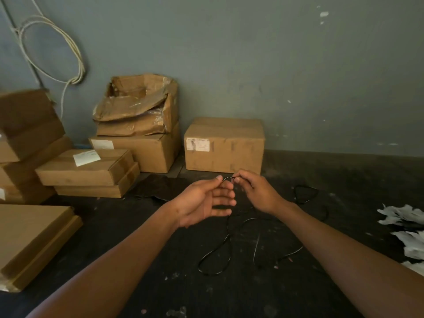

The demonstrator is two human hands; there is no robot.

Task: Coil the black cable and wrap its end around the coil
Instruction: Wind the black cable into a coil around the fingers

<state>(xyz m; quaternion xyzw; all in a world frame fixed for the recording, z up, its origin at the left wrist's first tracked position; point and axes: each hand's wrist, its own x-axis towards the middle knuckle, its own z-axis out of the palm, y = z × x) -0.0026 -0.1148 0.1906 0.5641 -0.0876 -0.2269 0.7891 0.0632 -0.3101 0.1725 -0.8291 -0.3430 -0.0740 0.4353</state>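
Note:
A thin black cable (226, 247) lies in loose loops on the dark floor below my hands, and more of it trails off to the right (306, 195). A short arc of the cable bridges my two hands at about the middle of the view. My left hand (205, 201), palm up with fingers spread, pinches one side of the arc between thumb and forefinger. My right hand (257, 191) pinches the other side with its fingertips. The cable drops from my hands to the floor loops.
Cardboard boxes (223, 145) stand against the grey wall ahead, and more are stacked at the left (87, 171). A flat carton (32, 237) lies near left. A pale cable coil (52, 49) hangs on the wall. White scraps (408, 230) lie at the right edge.

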